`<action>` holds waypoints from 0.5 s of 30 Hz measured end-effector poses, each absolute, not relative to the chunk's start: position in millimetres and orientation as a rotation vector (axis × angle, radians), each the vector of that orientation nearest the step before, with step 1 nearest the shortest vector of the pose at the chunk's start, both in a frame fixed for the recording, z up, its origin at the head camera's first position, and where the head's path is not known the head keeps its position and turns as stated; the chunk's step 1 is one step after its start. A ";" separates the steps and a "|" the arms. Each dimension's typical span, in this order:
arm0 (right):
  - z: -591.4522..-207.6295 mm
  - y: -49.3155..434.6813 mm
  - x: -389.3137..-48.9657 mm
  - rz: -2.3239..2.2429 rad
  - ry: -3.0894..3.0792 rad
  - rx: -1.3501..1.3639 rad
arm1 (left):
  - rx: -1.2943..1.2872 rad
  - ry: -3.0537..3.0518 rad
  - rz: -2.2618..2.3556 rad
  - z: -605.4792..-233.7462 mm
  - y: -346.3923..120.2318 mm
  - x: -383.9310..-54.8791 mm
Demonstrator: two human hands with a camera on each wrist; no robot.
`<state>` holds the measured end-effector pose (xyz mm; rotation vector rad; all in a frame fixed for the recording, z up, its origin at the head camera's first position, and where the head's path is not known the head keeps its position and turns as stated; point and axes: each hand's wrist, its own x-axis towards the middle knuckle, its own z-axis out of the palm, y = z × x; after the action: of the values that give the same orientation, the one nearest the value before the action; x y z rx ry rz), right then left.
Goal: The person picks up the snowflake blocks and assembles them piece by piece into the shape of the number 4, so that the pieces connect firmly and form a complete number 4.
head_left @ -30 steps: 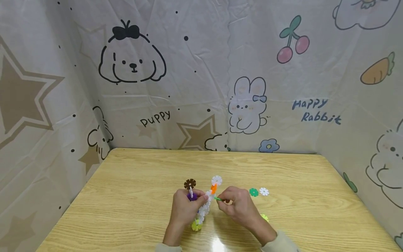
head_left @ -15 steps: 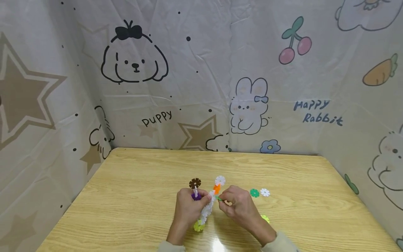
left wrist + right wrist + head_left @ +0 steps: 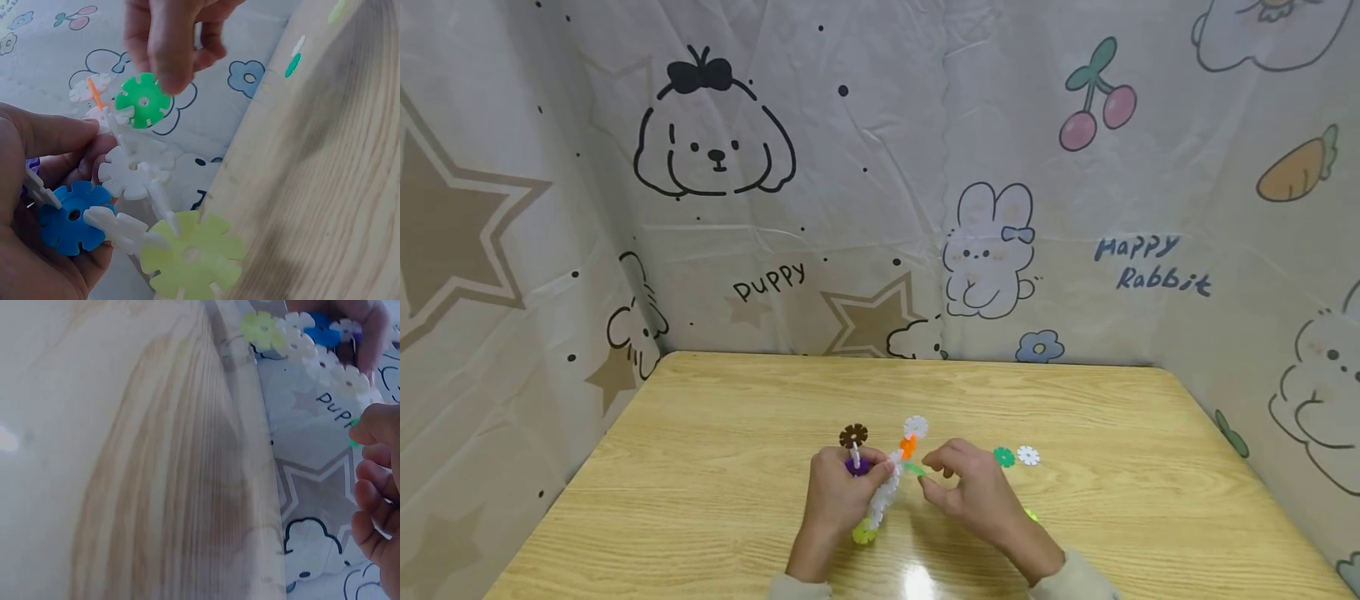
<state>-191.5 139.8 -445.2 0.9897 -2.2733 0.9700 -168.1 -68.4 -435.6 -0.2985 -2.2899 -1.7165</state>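
Note:
My left hand (image 3: 844, 493) grips a joined chain of slotted plastic snowflake discs, pinching it between thumb and fingers. White discs (image 3: 134, 169) make up most of it. A blue disc (image 3: 75, 215) lies by the palm, and a yellow-green disc (image 3: 192, 255) sits at the near end. Brown (image 3: 853, 436) and purple (image 3: 857, 467) discs stick out on the left; an orange disc (image 3: 908, 447) and a white disc (image 3: 916, 427) top the far end. A bright green disc (image 3: 144, 100) stands out from the chain's right side. Beside it is my right hand (image 3: 973, 492), thumb and index finger parted.
Right of the hands, a dark green disc (image 3: 1004, 457) and a white disc (image 3: 1028, 455) lie on the wooden table (image 3: 737, 417). A yellow disc (image 3: 1032, 515) is partly hidden behind the right wrist. Printed cloth (image 3: 865, 167) hangs beyond the table.
The right thumb and index finger, pinching the green disc earlier, have spread apart. The green disc now stays at the chain, more of it showing. The left hand keeps its grip.

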 end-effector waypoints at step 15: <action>-442.6 166.1 -194.2 1.047 -2.410 0.841 | -0.242 -2.254 -1.745 -435.4 -74.0 -167.3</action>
<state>-194.2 166.1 -442.6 0.8411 -2.4095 1.0473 -167.3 -74.0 -435.4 -0.2421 -2.2539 -1.7445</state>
